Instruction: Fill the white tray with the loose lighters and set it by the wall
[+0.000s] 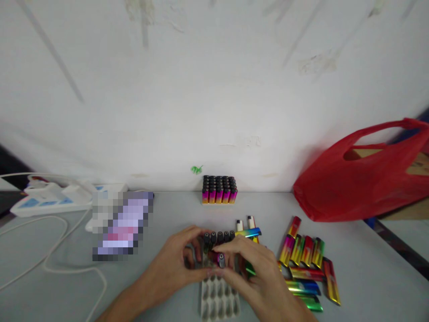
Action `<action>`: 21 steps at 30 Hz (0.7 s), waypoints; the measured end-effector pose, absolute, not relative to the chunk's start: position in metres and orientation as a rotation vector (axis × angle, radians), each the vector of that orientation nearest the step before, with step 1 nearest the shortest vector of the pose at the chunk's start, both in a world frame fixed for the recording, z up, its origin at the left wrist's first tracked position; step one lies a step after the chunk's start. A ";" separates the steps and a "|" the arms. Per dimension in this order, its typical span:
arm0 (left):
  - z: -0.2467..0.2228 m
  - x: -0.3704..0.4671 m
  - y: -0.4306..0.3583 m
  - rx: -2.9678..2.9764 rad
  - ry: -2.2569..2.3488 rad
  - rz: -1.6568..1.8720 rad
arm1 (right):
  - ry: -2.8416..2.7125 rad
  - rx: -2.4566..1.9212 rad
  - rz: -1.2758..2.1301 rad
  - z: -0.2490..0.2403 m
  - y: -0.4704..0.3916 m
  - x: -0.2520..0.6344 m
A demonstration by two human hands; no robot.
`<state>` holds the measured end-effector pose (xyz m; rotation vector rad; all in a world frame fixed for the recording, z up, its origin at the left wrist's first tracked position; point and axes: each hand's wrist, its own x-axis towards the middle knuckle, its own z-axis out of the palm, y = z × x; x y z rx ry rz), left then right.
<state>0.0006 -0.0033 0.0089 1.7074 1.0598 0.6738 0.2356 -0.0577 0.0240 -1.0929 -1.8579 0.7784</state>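
Note:
A grey moulded tray [220,297] with rows of slots lies before me, and black-topped lighters [220,237] stand in its far row. My right hand [256,270] pinches a purple lighter [220,259] between thumb and fingers, just above the tray's slots; the lighter is partly covered by the fingers. My left hand [176,259] curls round the tray's left side, its fingers by the standing lighters and its thumb close to the purple one. The slots nearest me are bare. Beside my right hand lies a blue-and-yellow lighter [250,232].
A block of purple-and-orange lighters [219,195] stands against the wall. Loose shiny lighters [306,250] are scattered at right, before a red plastic bag [348,188]. At left are a phone [125,223], a white power strip [60,203] and a looping cable [73,270].

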 end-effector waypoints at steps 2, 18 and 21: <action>0.008 0.000 -0.003 1.697 1.057 0.677 | -1.895 -1.090 0.775 0.018 -0.056 0.235; 0.005 -0.002 -0.001 1.743 1.000 0.689 | -1.882 -1.113 0.865 0.009 -0.054 0.224; 0.004 -0.002 -0.001 1.718 0.993 0.683 | -1.886 -1.111 0.843 0.010 -0.056 0.224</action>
